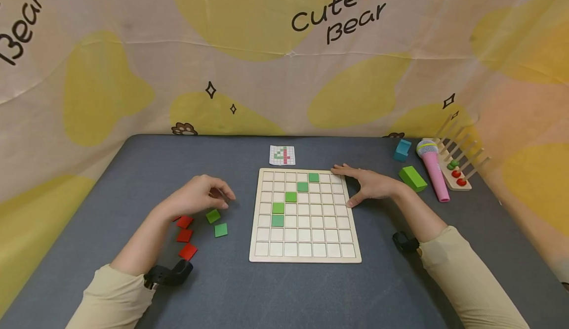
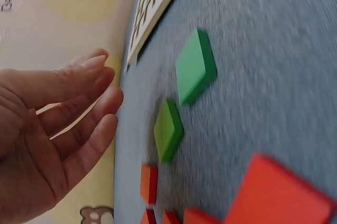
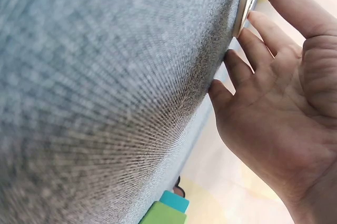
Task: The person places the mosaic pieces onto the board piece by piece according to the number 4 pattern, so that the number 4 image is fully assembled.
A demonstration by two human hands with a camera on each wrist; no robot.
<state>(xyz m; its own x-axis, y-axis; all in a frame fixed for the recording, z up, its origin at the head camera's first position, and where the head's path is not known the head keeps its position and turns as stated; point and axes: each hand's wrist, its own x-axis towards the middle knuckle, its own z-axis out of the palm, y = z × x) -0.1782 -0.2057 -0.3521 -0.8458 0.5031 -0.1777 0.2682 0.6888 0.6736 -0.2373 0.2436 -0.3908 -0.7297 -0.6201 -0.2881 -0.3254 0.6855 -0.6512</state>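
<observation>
My left hand (image 1: 201, 195) hovers left of the board, fingers loosely bent and holding nothing. Below it on the table lie a light green square tile (image 2: 167, 130) and a darker green one (image 2: 195, 68). Several red square tiles (image 1: 184, 235) are scattered under and beside the left wrist. The white grid board (image 1: 306, 259) carries several green tiles (image 1: 291, 197) in a diagonal from its top row down to the left, with the lowest straight below another. At the board's right edge rests my right hand (image 1: 374, 185), fingers spread near the top corner and thumb lower on the side.
A small pattern card (image 1: 282, 155) lies behind the board. To the right are a blue block (image 1: 402, 149), a green block (image 1: 413, 179), a pink toy microphone (image 1: 434, 171) and a wooden peg stand (image 1: 458, 171) with red and green beads. A printed cloth hangs behind the table.
</observation>
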